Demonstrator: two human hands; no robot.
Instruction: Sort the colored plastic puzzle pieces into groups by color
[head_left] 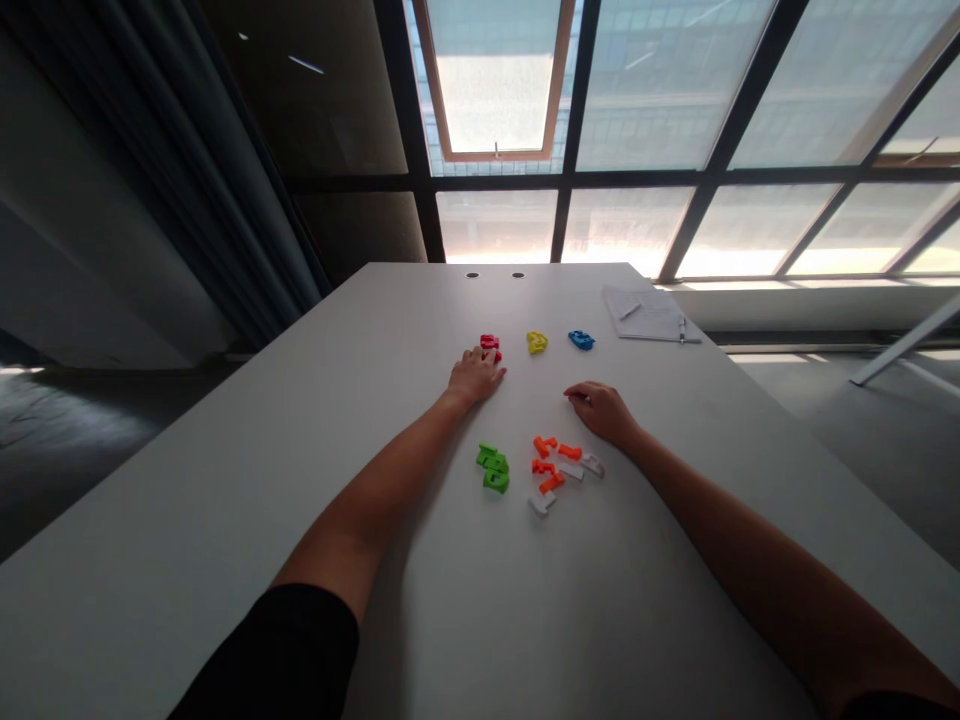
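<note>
My left hand [477, 376] reaches out to a small cluster of red plastic pieces [490, 342]. Its fingers lie spread over the near edge of the cluster, thumb out to the right, and they partly hide the pieces. My right hand [598, 408] rests on the tabletop, fingers curled and tips together; whether anything small is between them is hidden. Closer to me than that hand lie several loose orange pieces [552, 482] and white pieces [571, 471]. Green plastic pieces [494, 469] sit grouped to their left.
Beyond my hands, a yellow cluster [537, 342] and a blue cluster [580, 340] stand in a row with the red one. Paper sheets [645, 308] with pens lie at the right edge of the white table [315, 420]. Two round cable holes show near its far edge.
</note>
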